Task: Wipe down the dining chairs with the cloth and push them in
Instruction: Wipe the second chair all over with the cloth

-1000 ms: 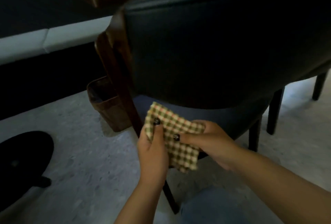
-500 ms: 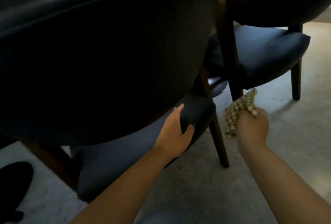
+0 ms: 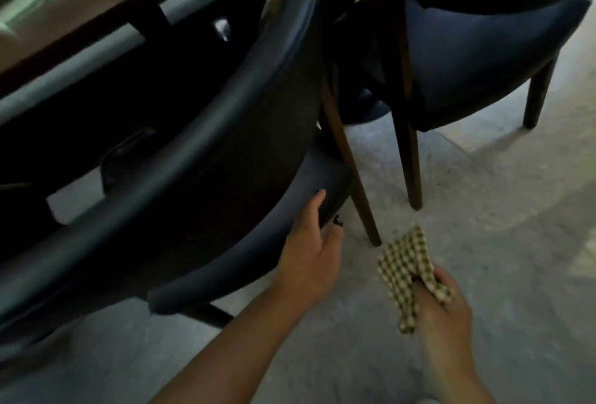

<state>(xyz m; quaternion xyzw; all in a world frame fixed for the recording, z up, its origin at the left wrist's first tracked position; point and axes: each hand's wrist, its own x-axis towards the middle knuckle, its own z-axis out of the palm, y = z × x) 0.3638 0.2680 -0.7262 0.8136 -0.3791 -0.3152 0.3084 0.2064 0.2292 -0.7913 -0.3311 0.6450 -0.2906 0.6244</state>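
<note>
A dark blue dining chair (image 3: 206, 152) with a curved back fills the left and middle of the view, tilted in the picture. My left hand (image 3: 309, 248) grips the rear corner of its padded seat, fingers on the side and thumb underneath. To the right, over the floor, my right hand (image 3: 442, 303) holds a crumpled green-and-cream checked cloth (image 3: 406, 271); the cloth touches nothing else. A second blue chair (image 3: 477, 58) stands at the upper right, its brown wooden legs next to the first chair's rear leg (image 3: 358, 190).
The brown dining table edge (image 3: 106, 13) runs along the top left, above the first chair's back. Pale grey concrete floor (image 3: 500, 210) spreads across the right and bottom. The two chairs' legs stand close together in the middle.
A second ago both hands held the cloth. Now my left hand grips the chair seat and my right holds the cloth alone, lower and further from the chair leg. The view has tilted.
</note>
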